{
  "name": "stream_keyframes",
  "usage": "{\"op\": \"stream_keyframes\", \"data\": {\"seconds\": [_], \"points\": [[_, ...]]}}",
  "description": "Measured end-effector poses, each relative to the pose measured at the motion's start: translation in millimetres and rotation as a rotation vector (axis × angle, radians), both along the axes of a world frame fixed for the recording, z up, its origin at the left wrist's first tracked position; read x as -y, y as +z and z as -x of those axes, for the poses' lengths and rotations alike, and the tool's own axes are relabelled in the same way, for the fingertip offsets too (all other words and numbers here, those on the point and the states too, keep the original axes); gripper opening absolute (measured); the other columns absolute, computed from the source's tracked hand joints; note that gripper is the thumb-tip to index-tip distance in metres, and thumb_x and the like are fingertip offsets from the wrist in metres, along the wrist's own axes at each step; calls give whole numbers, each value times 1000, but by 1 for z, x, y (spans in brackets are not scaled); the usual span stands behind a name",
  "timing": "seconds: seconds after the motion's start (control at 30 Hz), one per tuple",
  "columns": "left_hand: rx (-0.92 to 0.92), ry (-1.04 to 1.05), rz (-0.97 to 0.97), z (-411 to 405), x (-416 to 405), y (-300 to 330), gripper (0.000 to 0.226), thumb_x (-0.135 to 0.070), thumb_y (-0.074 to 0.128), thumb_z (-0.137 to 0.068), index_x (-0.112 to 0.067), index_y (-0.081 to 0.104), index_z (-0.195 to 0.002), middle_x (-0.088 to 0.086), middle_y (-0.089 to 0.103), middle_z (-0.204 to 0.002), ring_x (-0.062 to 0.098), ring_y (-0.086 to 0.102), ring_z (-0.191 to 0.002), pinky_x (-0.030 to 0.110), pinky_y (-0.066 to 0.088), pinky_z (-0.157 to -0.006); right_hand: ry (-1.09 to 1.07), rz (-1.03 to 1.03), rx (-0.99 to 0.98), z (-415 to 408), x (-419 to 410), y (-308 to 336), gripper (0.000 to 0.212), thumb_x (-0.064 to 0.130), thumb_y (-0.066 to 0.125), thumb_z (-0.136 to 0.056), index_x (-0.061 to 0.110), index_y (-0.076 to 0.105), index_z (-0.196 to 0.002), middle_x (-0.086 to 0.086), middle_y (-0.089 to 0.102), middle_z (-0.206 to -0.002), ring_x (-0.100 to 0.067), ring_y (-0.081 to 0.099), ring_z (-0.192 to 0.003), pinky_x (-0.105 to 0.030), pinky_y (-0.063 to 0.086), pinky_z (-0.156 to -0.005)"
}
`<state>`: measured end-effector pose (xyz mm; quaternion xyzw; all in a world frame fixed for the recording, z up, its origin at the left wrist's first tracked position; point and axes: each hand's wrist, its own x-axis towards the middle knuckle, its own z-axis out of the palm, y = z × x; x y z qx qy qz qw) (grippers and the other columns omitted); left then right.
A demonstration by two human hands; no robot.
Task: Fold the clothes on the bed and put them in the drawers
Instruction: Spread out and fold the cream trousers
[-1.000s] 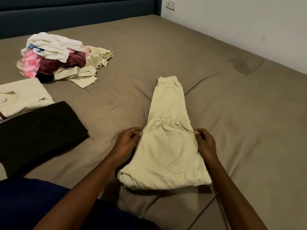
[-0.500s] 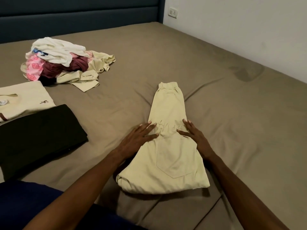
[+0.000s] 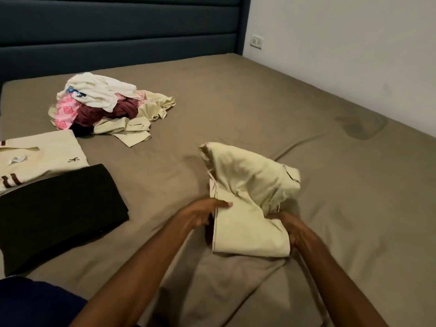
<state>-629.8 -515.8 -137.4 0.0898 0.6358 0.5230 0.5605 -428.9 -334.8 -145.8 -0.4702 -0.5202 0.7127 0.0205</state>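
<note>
Both hands have left their flat press and now grip the trousers [image 3: 245, 208] at the sides, the left hand [image 3: 200, 214] at the left edge, the right hand [image 3: 295, 230] at the right. The far leg end, lying stretched out half a second ago, is up off the bed [image 3: 306, 114] and bunched over toward the near part.

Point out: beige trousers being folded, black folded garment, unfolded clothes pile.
beige trousers [image 3: 247, 208], head view, middle of the folded cloth
black folded garment [image 3: 59, 213], head view, centre of its top face
unfolded clothes pile [image 3: 103, 93], head view, white item on top
</note>
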Motion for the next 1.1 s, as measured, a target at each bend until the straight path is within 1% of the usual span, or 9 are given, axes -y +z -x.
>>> {"op": "stream_keyframes", "data": {"seconds": [0.07,0.2,0.43,0.53,0.63,0.77,0.87,0.97,1.1], "points": [[100,-18,14,-17,-2,-13,43,-19,82,-84,-6,70,-124,8,77,-112,25,72,-107,37,55,-95,47,128,-127,-4,-4,-5,34,14,67,-90,0,69,-121,-15,79,-97,-31,76,-85,-40,57,-81],[60,82,-78,-35,14,-31,52,-10,88,-76,-5,69,-125,7,77,-113,26,72,-107,40,55,-97,-11,175,-217,-19,-3,-13,53,12,82,-77,-4,69,-125,-25,70,-125,-40,69,-113,-51,50,-106],[101,183,-289,-55,37,-15,30,-14,65,-97,-4,67,-125,13,74,-119,29,71,-111,35,59,-90,-125,-16,-345,-40,28,-6,35,13,68,-93,6,66,-128,-15,74,-121,-32,72,-111,-43,58,-94],[-49,257,-147,-74,55,-25,29,-26,61,-101,-9,67,-124,3,77,-110,18,73,-99,28,57,-85,-147,86,-288,-54,55,-20,42,17,71,-91,6,65,-131,-16,73,-123,-34,71,-114,-47,55,-99],[-253,410,-7,-91,64,-46,46,-48,58,-101,-10,68,-123,-2,75,-112,14,69,-104,34,54,-98,-153,27,-293,-55,69,-25,40,16,67,-96,6,63,-134,-15,72,-125,-33,70,-116,-52,50,-107],[-564,534,-62,-107,67,-34,49,-56,47,-103,-17,68,-122,-2,73,-116,14,66,-108,34,52,-98,-213,-34,-352,-56,83,-22,34,6,65,-95,5,65,-130,-15,75,-120,-34,72,-110,-45,61,-91],[-726,461,22,-118,76,-36,48,-52,42,-105,-13,67,-114,8,72,-110,24,65,-105,35,50,-90,-260,4,-316,-64,98,-32,37,2,66,-92,0,65,-129,-20,74,-118,-36,73,-103,-47,60,-89],[-700,493,143,-119,82,-47,53,-49,42,-106,-3,67,-104,20,70,-110,36,63,-107,36,46,-86,-278,22,-289,-60,96,-32,39,13,74,-89,0,69,-125,-21,74,-117,-39,72,-106,-56,54,-98],[-762,532,39,-114,88,-39,54,-57,42,-102,-12,69,-90,4,73,-90,22,67,-87,34,50,-74,-341,-179,-207,-52,100,-27,23,28,64,-101,9,74,-111,-10,78,-106,-29,75,-98,-44,58,-90]]}}
